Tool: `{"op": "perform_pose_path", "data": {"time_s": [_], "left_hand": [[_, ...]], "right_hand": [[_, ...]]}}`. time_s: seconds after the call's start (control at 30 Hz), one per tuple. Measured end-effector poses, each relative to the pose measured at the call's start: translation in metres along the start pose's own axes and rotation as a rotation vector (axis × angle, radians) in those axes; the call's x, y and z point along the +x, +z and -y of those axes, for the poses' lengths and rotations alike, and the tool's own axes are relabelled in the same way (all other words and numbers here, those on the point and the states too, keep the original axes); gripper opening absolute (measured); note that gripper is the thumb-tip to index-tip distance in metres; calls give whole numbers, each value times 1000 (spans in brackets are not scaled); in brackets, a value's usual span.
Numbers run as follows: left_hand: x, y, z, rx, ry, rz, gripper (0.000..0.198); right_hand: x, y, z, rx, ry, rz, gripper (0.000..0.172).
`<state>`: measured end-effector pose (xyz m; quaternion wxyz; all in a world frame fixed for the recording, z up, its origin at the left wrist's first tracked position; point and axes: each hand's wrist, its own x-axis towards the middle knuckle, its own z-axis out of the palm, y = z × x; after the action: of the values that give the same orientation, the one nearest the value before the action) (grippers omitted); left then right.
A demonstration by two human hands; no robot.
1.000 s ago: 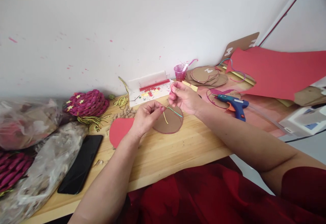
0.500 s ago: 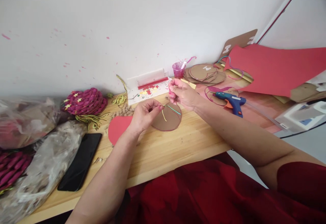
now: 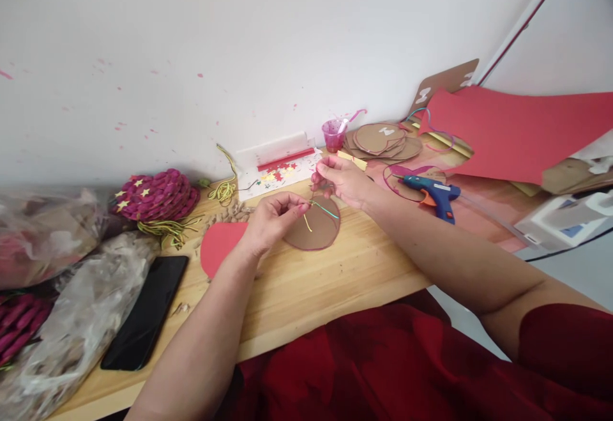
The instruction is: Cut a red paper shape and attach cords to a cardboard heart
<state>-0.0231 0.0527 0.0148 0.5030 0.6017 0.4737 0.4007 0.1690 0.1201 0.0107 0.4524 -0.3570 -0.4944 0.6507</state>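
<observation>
My left hand (image 3: 275, 216) pinches a thin cord between thumb and forefinger. A yellow cord end (image 3: 308, 223) hangs from the pinch, and a teal cord length (image 3: 326, 209) slants off to the right. Below them, a round brown cardboard disc (image 3: 311, 239) lies on the table. My right hand (image 3: 340, 178) is just above and right of the left one, thumb and forefinger closed together, the other fingers curled loosely; what they hold is too small to make out. A red paper disc (image 3: 220, 245) lies partly under my left wrist, beside several peanut shells (image 3: 232, 213).
A blue glue gun (image 3: 433, 194) lies right of my right forearm, near stacked cardboard discs (image 3: 380, 137) and a pink cup (image 3: 334, 132). Red sheets (image 3: 517, 133) cover the far right. Left are a black phone (image 3: 143, 312), plastic bags (image 3: 90, 319) and a braided magenta bundle (image 3: 158, 194).
My right hand has dropped slightly and its lower fingers have loosened. My left hand keeps its pinch on the cord. The whole view has shifted a little.
</observation>
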Motion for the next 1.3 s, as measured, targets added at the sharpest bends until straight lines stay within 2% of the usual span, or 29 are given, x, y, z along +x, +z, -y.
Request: {"op": "perform_pose_path", "data": {"time_s": [0.13, 0.23, 0.3, 0.37, 0.43, 0.57, 0.67, 0.83, 0.97, 1.17, 1.3], "left_hand": [[-1, 7, 0, -132, -67, 55, 26], [0, 10, 2, -262, -98, -13, 30], [3, 9, 4, -336, -86, -89, 31], [6, 8, 7, -371, -61, -158, 30], [8, 6, 10, -369, -38, -204, 29], [8, 4, 11, -307, 11, -222, 25], [7, 4, 11, -281, 38, -200, 24], [6, 6, 11, -329, 0, -103, 29], [6, 6, 9, -292, -1, -93, 31], [5, 3, 1, -350, -158, -34, 38], [4, 2, -1, -382, -184, 31, 38]], "right_hand": [[5, -1, -11, -297, -114, -85, 10], [8, -4, -17, -465, -242, -116, 12], [7, -4, -16, -448, -306, -138, 21], [4, -2, -11, -388, -318, -99, 36], [-1, 1, -5, -378, -311, -16, 43], [-9, 10, -3, -469, -324, 107, 31], [-11, 14, -5, -487, -330, 109, 24], [-11, 13, -3, -464, -373, 79, 18], [-9, 9, 1, -535, -430, -22, 20], [-9, 6, 5, -590, -445, -104, 20], [-9, 4, 7, -702, -494, -130, 15]]}}
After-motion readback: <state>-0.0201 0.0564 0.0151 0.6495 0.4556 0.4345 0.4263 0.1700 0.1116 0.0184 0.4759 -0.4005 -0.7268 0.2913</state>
